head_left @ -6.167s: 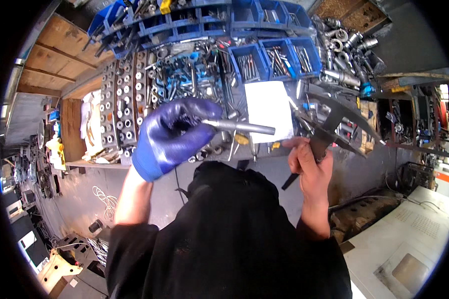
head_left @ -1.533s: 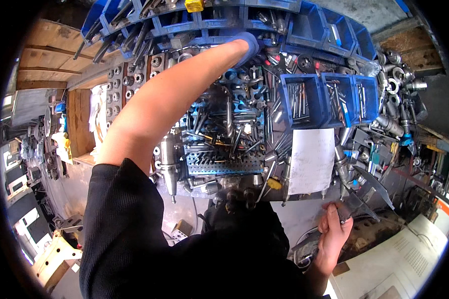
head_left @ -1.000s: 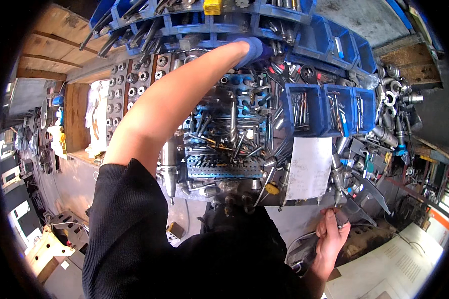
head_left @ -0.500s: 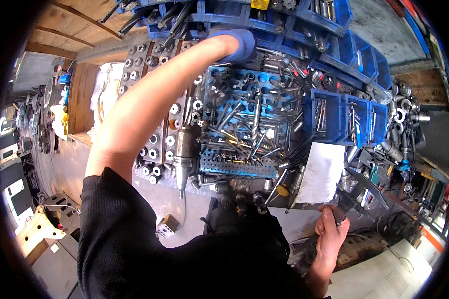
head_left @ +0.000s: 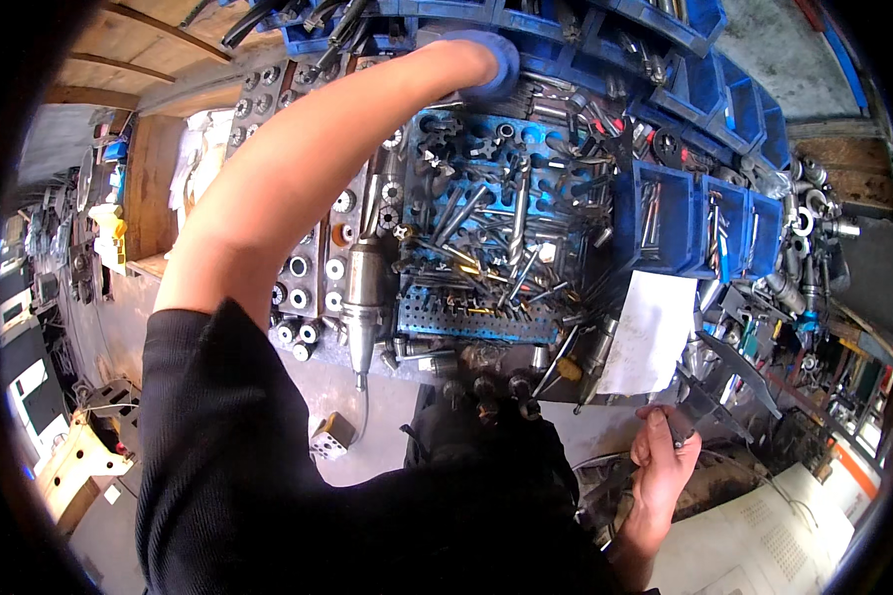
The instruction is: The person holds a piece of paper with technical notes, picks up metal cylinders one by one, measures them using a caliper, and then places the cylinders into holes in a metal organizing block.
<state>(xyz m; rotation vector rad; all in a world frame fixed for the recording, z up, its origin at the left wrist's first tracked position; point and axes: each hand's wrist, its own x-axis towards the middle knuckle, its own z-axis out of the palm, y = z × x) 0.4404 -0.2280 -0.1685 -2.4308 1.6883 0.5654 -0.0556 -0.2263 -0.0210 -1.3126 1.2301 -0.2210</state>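
Observation:
My left hand (head_left: 490,65), in a blue glove, reaches far across the bench to the lower edge of the blue parts bins. Its fingers are hidden behind the back of the hand, so what they touch does not show. Below it lies a blue tool tray (head_left: 471,203) heaped with drill bits, end mills and cutters. At the lower right my bare right hand (head_left: 662,451) is closed around a dark piece that I cannot make out. Just above that hand are a dark angular metal part (head_left: 729,382) and a sheet of white paper (head_left: 648,332).
Blue bins (head_left: 662,213) with long bits stand right of the tray. A tool holder (head_left: 365,288) lies left of it, beside racks of round collets (head_left: 300,297). A small drilled block (head_left: 331,436) sits near the front edge. Machine parts (head_left: 814,268) crowd the far right.
The view has shifted slightly. My left forearm and gloved hand sit a little higher and still by the bins. The right hand keeps its closed grip in nearly the same place.

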